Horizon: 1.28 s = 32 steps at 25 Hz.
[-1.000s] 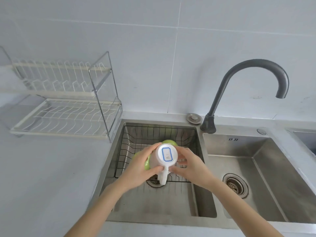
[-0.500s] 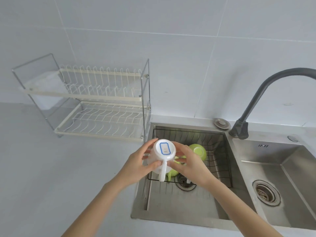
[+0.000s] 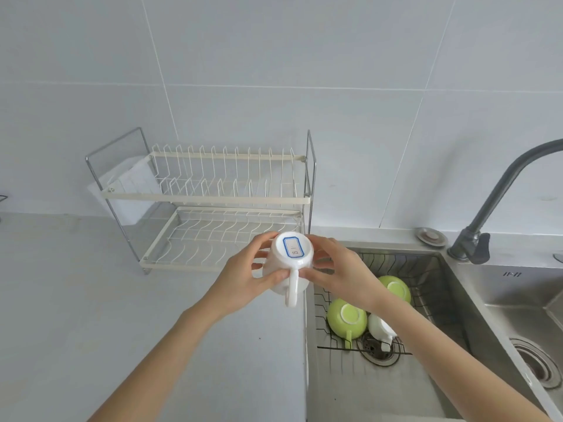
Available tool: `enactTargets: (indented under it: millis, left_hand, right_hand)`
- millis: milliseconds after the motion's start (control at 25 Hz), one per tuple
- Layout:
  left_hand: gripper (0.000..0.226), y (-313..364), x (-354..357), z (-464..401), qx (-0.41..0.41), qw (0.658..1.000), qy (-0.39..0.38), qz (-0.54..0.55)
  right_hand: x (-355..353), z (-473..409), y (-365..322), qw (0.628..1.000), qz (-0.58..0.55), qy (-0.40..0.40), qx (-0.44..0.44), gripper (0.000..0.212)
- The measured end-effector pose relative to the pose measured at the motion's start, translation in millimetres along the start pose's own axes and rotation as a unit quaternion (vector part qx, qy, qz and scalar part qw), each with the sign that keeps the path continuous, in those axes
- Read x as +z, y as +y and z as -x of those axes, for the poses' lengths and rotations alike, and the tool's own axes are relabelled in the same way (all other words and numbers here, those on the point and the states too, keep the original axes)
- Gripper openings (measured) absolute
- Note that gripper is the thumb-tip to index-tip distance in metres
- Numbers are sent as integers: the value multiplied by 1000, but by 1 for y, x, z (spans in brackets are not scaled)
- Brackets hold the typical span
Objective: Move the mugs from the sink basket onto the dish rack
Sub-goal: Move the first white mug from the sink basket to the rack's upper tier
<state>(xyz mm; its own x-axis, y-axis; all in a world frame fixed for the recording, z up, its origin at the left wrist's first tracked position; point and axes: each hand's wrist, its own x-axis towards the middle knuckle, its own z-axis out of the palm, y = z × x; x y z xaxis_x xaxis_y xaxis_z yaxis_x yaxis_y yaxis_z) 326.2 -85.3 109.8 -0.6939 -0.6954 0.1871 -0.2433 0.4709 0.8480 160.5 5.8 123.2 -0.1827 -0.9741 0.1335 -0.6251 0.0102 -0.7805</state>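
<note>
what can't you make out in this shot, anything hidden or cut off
- White mug, head view: its mouth faces away and both hands, left and right, cover its sides; the label's writing is too small.
- Second white mug in the sink basket: mostly behind the right forearm.
- Faucet: spout cut off by the right edge.

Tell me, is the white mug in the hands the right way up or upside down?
Upside down. The white mug shows its flat bottom with a blue-edged sticker facing up, held between the left hand and right hand.
</note>
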Motion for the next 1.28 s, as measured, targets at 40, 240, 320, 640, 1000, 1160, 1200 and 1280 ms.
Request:
enactTargets:
  millis: [40, 240, 320, 640, 1000, 1160, 1200, 1280]
  left_hand:
    - [52, 0, -9, -3, 7, 1000, 1, -8]
    - [50, 13, -52, -33, 44, 999, 12, -28]
    - [49, 22, -68, -49, 58, 997, 22, -35]
    - [53, 56, -122, -129, 100, 992, 43, -57]
    - [58, 16, -130, -214, 33, 997, -6, -67]
    - [56, -7, -118, -224, -12, 996, -42, -72]
    - [56, -12, -117, -224, -22, 996, -49, -71]
    - [56, -19, -116, -224, -36, 995, -58, -69]
  right_hand:
    - [1, -6, -6, 1000, 3, 1, -4, 54]
    - [-11, -41, -41, 999, 47, 9, -27, 53]
    - [-22, -57, -57, 997, 64, 15, -39, 53]
    - [-69, -133, -97, 991, 108, 51, -59, 50]
    - [-76, -227, -84, 962, 266, -50, 23, 61]
    - [-64, -250, -66, 935, 333, -104, 68, 58]
    - [-60, -253, -62, 932, 335, -113, 75, 57]
    - [-51, -256, -57, 931, 332, -125, 83, 56]
